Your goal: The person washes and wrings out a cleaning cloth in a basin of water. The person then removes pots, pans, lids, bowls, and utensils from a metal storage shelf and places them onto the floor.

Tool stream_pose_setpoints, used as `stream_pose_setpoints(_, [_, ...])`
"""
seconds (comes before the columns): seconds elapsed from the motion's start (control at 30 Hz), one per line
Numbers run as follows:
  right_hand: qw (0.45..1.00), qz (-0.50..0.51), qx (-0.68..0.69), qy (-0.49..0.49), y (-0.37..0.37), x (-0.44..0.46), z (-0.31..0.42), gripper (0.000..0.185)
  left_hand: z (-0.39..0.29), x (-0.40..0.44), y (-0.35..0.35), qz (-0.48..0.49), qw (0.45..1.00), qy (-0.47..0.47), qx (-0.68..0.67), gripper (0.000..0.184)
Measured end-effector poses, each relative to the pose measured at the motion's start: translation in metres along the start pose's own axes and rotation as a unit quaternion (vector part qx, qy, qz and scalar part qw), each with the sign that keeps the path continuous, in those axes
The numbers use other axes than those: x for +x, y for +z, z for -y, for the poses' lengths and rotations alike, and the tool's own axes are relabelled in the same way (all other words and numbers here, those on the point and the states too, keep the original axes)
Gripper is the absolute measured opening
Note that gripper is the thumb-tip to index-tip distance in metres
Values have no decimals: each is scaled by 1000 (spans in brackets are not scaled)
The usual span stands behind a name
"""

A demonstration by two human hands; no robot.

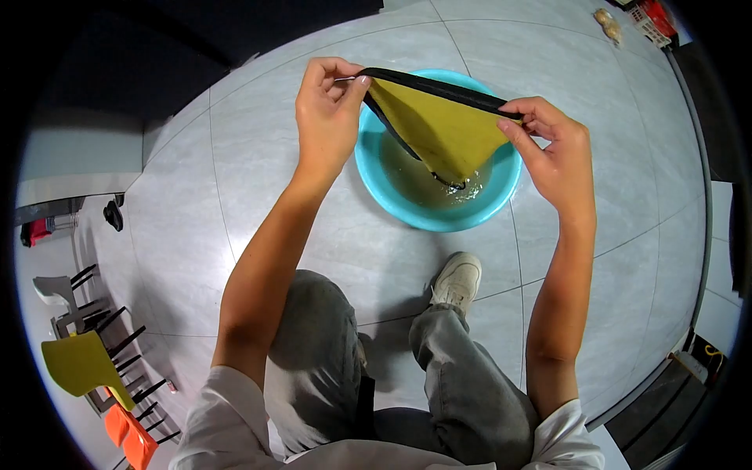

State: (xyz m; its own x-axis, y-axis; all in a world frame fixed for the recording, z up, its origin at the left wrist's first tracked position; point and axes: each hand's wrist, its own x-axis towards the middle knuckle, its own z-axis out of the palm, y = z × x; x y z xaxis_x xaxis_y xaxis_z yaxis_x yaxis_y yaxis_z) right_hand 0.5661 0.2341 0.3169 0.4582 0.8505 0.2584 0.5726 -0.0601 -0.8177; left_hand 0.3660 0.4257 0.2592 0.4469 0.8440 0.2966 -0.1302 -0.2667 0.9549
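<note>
A yellow-green cloth piece with black edging (442, 125) is stretched between my two hands. My left hand (327, 106) pinches its upper left corner, thumb against the black band. At the other end of the band, my right hand (548, 137) pinches the right corner between thumb and fingers. The cloth hangs in a triangle, its low tip with a dark cord or trim at the water. Below it, a turquoise basin (427, 221) on the floor holds cloudy, brownish water with some bubbles. I cannot tell whether the cloth is a pouch or a flat piece.
Grey tiles (290, 227) surround the basin. My white shoe (458, 278) is close to its near side. At the left stand a yellow-green chair (82, 364) and an orange chair (131, 435). A dark cabinet (141, 63) is at upper left, and a basket (650, 22) at upper right.
</note>
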Motion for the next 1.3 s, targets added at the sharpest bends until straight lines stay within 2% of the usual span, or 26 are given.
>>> stream_pose_setpoints(0.1, [994,-29,94,45,2,-1,-6,15,-2,2,-2,12,1000,1,0,20])
stream_pose_setpoints(0.2, [996,-15,82,37,1,0,-5,13,-5,2,0,1,1000,9,2,20])
stream_pose_setpoints(0.3, [999,-19,4,45,0,-1,1,13,-9,2,-1,19,999,32,15,20])
stream_pose_setpoints(0.4, [995,-98,-5,27,1,-8,18,17,-25,-5,4,46,990,126,43,19])
stream_pose_setpoints(0.5, [975,-193,99,-40,-3,-7,22,19,-44,4,8,28,983,177,39,18])
stream_pose_setpoints(0.6, [984,-148,88,38,-6,3,10,21,-34,2,15,35,996,67,48,15])
stream_pose_setpoints(0.7, [987,-152,44,24,6,-2,5,20,-25,-12,14,77,992,41,89,16])
stream_pose_setpoints(0.87, [991,-60,62,105,-6,-11,3,19,-25,-11,5,133,989,-10,68,18])
stream_pose_setpoints(0.97, [989,-3,60,138,-22,-17,5,18,-39,-9,-6,222,971,-73,58,21])
stream_pose_setpoints(1.1, [976,54,123,169,-38,-9,8,18,-50,0,-6,255,962,-93,33,23])
stream_pose_setpoints(1.17, [975,35,108,189,-36,4,-8,18,-44,14,-2,280,950,-128,60,23])
stream_pose_setpoints(1.3, [965,9,88,248,-11,29,-69,19,26,31,27,230,958,-50,162,23])
